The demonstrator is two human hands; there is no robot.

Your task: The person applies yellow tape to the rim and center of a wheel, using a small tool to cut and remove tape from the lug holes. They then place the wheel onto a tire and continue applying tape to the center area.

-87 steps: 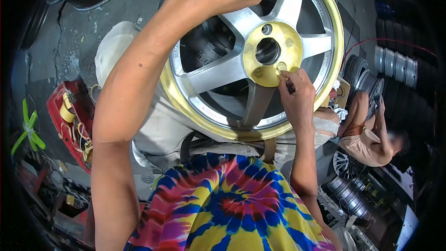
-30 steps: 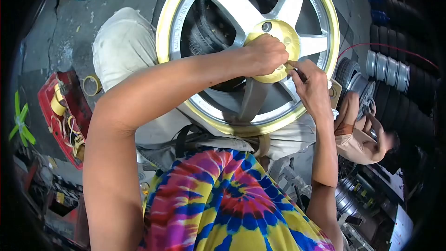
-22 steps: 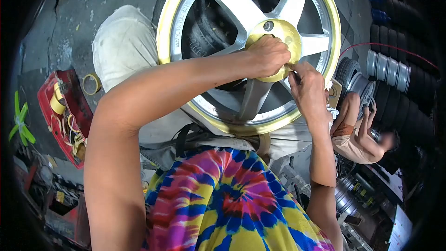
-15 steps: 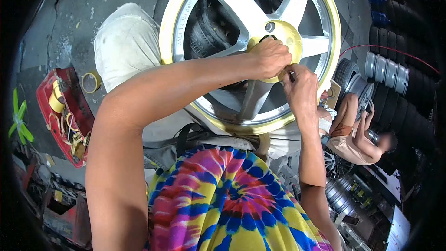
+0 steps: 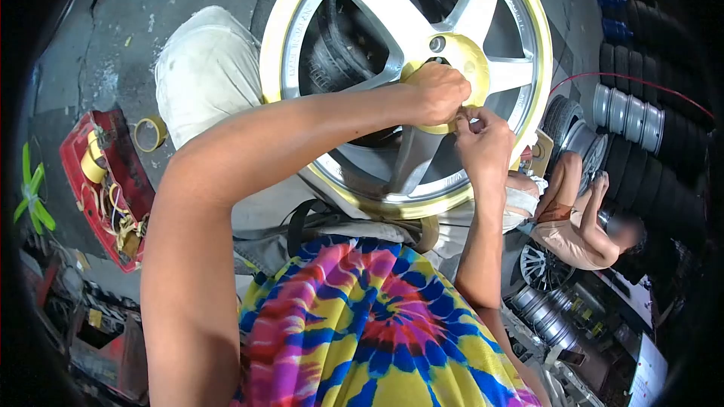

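A silver five-spoke wheel rim lies across my lap, with yellow masking tape over its hub and more along its outer edge. My left hand is closed and rests on the taped hub; its fingers curl under, and what they hold is hidden. Just right of it, my right hand pinches thumb and fingers together at the lower right edge of the hub. Whatever is in that pinch is too small and covered to name. The two hands nearly touch. A bolt hole shows above my left hand.
Left on the floor are a tape roll and a red toolbox with tape and odds and ends inside. A tire lies beneath the rim. At right sits another person near stacked tires and silver rims.
My right hand has turned slightly and its fingertips now meet closer to my left hand. My right forearm has swung a little inward. The rim stays in nearly the same place.
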